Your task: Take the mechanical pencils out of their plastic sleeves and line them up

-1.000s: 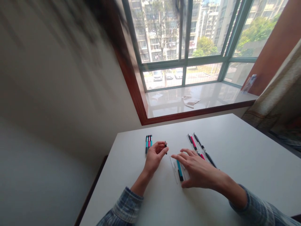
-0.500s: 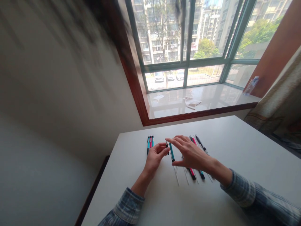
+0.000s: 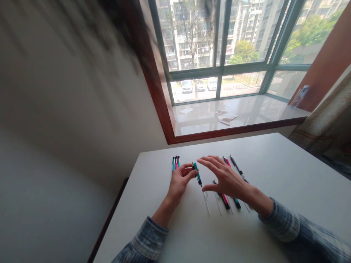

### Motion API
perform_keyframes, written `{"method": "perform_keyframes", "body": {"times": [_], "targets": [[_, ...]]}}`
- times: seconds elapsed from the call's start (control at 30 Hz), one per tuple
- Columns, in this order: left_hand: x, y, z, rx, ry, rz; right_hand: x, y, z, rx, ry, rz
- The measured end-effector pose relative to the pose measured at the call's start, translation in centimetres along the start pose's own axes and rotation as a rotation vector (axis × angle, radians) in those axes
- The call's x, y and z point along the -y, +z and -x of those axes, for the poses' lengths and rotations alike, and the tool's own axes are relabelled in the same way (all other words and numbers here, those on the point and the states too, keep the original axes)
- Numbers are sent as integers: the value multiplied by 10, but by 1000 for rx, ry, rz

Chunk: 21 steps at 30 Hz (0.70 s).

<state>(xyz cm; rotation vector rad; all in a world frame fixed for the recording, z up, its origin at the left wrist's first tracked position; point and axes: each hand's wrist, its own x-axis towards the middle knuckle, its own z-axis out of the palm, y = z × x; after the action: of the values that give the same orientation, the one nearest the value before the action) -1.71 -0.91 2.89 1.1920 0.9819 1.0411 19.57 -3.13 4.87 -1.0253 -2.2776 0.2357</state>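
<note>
My left hand [image 3: 181, 179] pinches a teal pen barrel [image 3: 198, 175] with a black part beside it, between thumb and fingers above the table. How the two pieces sit together is too small to tell. My right hand [image 3: 223, 175] hovers just to the right, thumb and fingers spread apart, with nothing in its grasp. Under and beyond the right hand lie pen parts: a pink and black barrel [image 3: 225, 201], a teal and black barrel [image 3: 237, 203], a black pen piece [image 3: 236, 165] and several thin white refills [image 3: 206, 203]. The right hand partly hides them.
Three pens [image 3: 176, 160] lie side by side behind my left hand on the white table [image 3: 175, 237]. Past the table is a window sill [image 3: 203, 120] with a crumpled cloth [image 3: 226, 117] and a clear bottle [image 3: 300, 96]. A curtain [image 3: 315, 128] hangs at the right.
The teal barrel has passed from my right hand into my left hand's grip, next to the black part. My right hand's fingers have come away from it.
</note>
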Motion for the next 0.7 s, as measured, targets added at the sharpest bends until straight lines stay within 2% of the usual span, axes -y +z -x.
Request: {"method": "perform_keyframes", "body": {"times": [0.1,0.23,0.37,0.7], "targets": [[-2,0,-4,-113,55,-32,-11,-6,6,6,0,-23],[-4,-1,-6,-181,112,-62,-15,-8,10,161,-31,-76],[-3,1,-5,-161,153,-93,-7,-2,11,255,-35,-119],[-2,5,-4,-141,164,-93,4,-6,10,325,12,-93]]}}
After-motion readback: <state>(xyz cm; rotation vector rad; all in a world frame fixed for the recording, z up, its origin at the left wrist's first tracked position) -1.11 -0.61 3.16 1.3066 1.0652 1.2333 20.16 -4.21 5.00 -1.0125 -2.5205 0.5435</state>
